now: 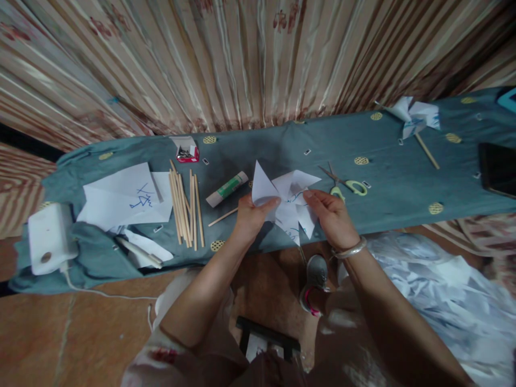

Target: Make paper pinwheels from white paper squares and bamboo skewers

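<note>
A white paper pinwheel [292, 183] with blue pen marks is held between both hands over the front edge of the table. My left hand [255, 215] grips its left side, thumb laid over the paper near the middle. At its right side, my right hand [332, 217] pinches a folded blade between thumb and fingers. A thin wooden stick [223, 216] lies beside my left hand, its far end hidden. Just behind is a green and white glue stick [228, 189]. Scissors [342, 184] with light green handles lie open beyond my right hand.
Several wooden sticks [185, 209] lie left of the glue stick, beside white paper sheets [121, 196]. A small red box [187, 150] stands behind them. A finished pinwheel [417, 118] and a dark device [497, 169] are at right; a white box with a cable [51, 238] is at left.
</note>
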{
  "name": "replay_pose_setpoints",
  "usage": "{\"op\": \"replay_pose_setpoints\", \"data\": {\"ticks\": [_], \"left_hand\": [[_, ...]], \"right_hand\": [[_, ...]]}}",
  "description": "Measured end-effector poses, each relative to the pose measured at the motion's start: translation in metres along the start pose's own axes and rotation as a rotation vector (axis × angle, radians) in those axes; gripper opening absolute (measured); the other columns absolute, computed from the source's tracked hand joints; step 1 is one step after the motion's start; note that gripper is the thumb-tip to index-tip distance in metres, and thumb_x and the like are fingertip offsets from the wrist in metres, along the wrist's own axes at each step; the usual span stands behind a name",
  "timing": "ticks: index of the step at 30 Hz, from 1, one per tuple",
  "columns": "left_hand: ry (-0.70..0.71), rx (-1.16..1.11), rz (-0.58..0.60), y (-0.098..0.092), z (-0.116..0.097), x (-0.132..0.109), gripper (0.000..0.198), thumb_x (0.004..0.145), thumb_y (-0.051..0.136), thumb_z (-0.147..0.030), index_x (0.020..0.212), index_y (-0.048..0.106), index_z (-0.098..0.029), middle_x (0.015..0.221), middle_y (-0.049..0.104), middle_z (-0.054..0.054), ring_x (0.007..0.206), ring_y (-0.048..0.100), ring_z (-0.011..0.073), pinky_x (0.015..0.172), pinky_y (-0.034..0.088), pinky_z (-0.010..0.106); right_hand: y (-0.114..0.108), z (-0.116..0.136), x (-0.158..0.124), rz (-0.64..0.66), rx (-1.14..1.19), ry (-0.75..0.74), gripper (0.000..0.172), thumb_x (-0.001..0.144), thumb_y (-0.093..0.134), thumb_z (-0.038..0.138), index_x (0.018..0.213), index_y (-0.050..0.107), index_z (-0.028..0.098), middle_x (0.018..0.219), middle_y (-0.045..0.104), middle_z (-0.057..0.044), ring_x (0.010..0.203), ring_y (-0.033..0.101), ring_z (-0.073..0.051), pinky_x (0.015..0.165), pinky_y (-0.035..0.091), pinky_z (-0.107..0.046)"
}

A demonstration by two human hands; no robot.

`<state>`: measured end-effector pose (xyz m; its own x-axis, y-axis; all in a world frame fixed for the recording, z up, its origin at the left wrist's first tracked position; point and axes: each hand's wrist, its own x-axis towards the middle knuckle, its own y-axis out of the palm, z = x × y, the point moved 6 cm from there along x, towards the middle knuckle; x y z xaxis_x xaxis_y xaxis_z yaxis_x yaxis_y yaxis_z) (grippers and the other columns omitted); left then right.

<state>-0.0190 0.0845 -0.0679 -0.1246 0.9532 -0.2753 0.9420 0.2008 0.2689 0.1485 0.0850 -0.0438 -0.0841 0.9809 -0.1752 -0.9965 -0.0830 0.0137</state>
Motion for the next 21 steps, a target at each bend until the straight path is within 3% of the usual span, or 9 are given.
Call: {"op": "replay_pose_setpoints", "data": {"ticks": [5,8,10,12,17,21], "left_hand": [[-0.098,-0.142,0.124,0.008,-0.007,-0.004,0.048,0.066,0.074,-0.051,0.101,0.068,-0.019,0.098,0.072,0.007,0.085,0.067,0.0214,0.074,0.052,0.032],[-0.098,-0.174,0.178,0.006,-0.017,-0.005,0.063,0.074,0.066,-0.053,0.129,0.052,-0.028,0.117,0.067,0.007,0.098,0.065,0.0229,0.078,0.053,0.034],[-0.083,-0.145,0.184,0.002,-0.022,-0.004,0.068,0.075,0.065,-0.049,0.137,0.044,-0.03,0.115,0.068,0.007,0.097,0.066,0.0228,0.08,0.052,0.036],[-0.047,-0.068,0.194,-0.003,-0.027,-0.004,0.062,0.074,0.066,-0.042,0.131,0.05,-0.026,0.107,0.071,0.008,0.093,0.068,0.0225,0.083,0.052,0.038],[0.075,0.088,0.253,-0.008,-0.032,-0.007,0.033,0.064,0.072,-0.024,0.097,0.071,-0.022,0.102,0.073,0.005,0.093,0.066,0.0201,0.088,0.05,0.035],[0.098,0.246,0.238,-0.01,-0.031,-0.007,0.021,0.06,0.077,-0.024,0.081,0.075,-0.021,0.088,0.073,0.004,0.085,0.065,0.0183,0.081,0.051,0.031]], "right_hand": [[-0.003,-0.003,0.002,-0.016,0.155,0.051,0.026,0.067,0.077,0.046,0.07,0.068,0.022,0.062,0.065,0.002,0.053,0.054,-0.013,0.05,0.043,-0.027],[-0.008,-0.003,0.005,-0.044,0.208,0.066,0.027,0.064,0.078,0.046,0.071,0.068,0.023,0.062,0.066,0.001,0.054,0.056,-0.015,0.051,0.044,-0.027],[-0.013,-0.002,0.007,-0.062,0.233,0.076,0.028,0.061,0.08,0.046,0.069,0.068,0.022,0.062,0.067,0.001,0.055,0.058,-0.016,0.051,0.045,-0.028],[-0.016,-0.001,0.008,-0.078,0.253,0.092,0.028,0.059,0.08,0.046,0.067,0.067,0.023,0.062,0.068,0.0,0.056,0.059,-0.016,0.052,0.046,-0.029],[-0.017,-0.002,0.007,-0.036,0.304,0.166,0.026,0.054,0.084,0.037,0.07,0.071,0.021,0.065,0.071,0.001,0.054,0.061,-0.014,0.053,0.048,-0.028],[-0.013,-0.007,0.004,0.013,0.289,0.239,0.03,0.047,0.087,0.028,0.073,0.072,0.02,0.068,0.072,0.002,0.052,0.06,-0.013,0.05,0.048,-0.026]]}}
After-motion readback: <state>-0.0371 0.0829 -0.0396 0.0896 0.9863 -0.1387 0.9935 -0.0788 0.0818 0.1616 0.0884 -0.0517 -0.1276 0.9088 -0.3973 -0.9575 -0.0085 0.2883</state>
